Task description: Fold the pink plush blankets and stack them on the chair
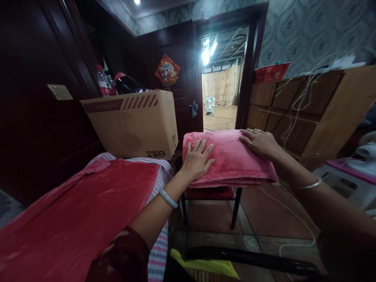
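Observation:
A folded pink plush blanket [225, 156] rests on a chair with black legs and a red seat [210, 192]. My left hand [197, 159] lies flat on the blanket's left part, its fingers spread. On the far right corner lies my right hand [257, 143], fingers stretched out over the top. Neither hand grips the blanket. To the left, a red plush cloth [117, 199] is spread over a surface, on top of a striped sheet [158, 250].
A large cardboard box [132, 125] stands at the left, with a bottle [103, 82] on it. On the right is a wooden cabinet [293, 105] with cables and a red basket [272, 72]. An open doorway shows a fan [210, 105]. A black chair armrest [249, 258] crosses the front.

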### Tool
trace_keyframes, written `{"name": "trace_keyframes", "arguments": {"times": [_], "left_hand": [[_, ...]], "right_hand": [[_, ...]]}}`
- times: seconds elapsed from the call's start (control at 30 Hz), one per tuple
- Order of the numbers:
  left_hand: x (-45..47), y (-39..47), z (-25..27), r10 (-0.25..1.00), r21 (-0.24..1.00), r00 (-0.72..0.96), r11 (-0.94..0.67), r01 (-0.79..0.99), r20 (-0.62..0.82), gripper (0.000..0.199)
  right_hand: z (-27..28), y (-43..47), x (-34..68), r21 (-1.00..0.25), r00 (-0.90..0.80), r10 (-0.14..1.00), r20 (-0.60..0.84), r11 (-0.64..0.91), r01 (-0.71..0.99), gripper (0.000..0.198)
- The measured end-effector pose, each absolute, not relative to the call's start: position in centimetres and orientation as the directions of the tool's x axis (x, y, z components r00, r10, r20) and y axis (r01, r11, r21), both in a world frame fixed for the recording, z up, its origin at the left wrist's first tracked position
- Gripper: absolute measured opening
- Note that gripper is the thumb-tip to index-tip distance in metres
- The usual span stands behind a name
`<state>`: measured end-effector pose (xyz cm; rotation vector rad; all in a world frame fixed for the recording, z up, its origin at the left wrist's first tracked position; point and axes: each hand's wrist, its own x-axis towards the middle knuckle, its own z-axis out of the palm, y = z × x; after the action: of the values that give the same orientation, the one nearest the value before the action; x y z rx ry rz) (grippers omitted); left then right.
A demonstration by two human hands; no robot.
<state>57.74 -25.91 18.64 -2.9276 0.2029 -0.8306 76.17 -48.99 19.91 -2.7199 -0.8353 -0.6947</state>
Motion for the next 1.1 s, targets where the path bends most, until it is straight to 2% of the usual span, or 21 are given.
{"name": "trace_keyframes", "arguments": {"times": [0.33,0.53,0.63,0.73,0.83,0.97,1.03,1.1], "left_hand": [[54.5,-28.0,17.3,-0.360,-0.215,0.812,-0.932,-0.291,0.460,0.050],[51.0,-27.1,17.4,-0.356,-0.185,0.805,-0.934,-0.304,0.475,0.046],[48.0,-25.5,16.8,-0.299,-0.131,0.828,-0.954,-0.269,0.475,0.046],[43.7,-23.1,15.6,-0.146,-0.042,0.878,-0.989,-0.143,0.455,0.048],[37.9,-19.8,13.7,0.105,0.065,0.907,-0.994,0.086,0.407,0.052],[27.7,-14.9,10.2,0.486,0.165,0.821,-0.874,0.457,0.301,0.061],[21.8,-13.1,8.4,0.661,0.185,0.707,-0.750,0.635,0.251,0.064],[15.7,-12.0,6.8,0.790,0.194,0.574,-0.611,0.767,0.216,0.064]], "right_hand": [[18.9,-48.4,75.7,-0.040,0.638,0.522,0.566,-0.755,0.654,0.065],[19.5,-48.1,73.6,-0.054,0.677,0.495,0.545,-0.785,0.617,0.063],[19.7,-47.8,72.1,-0.040,0.666,0.528,0.527,-0.767,0.640,0.063],[19.4,-47.3,70.8,-0.036,0.605,0.551,0.575,-0.722,0.691,0.070],[19.1,-45.9,68.3,-0.051,0.438,0.560,0.703,-0.575,0.817,0.077],[17.7,-41.9,61.3,-0.054,0.152,0.614,0.775,-0.176,0.983,0.057],[15.7,-38.8,57.0,-0.087,0.044,0.689,0.723,0.027,0.996,0.053],[12.7,-35.0,53.2,-0.121,-0.102,0.792,0.602,0.217,0.969,0.049]]}}
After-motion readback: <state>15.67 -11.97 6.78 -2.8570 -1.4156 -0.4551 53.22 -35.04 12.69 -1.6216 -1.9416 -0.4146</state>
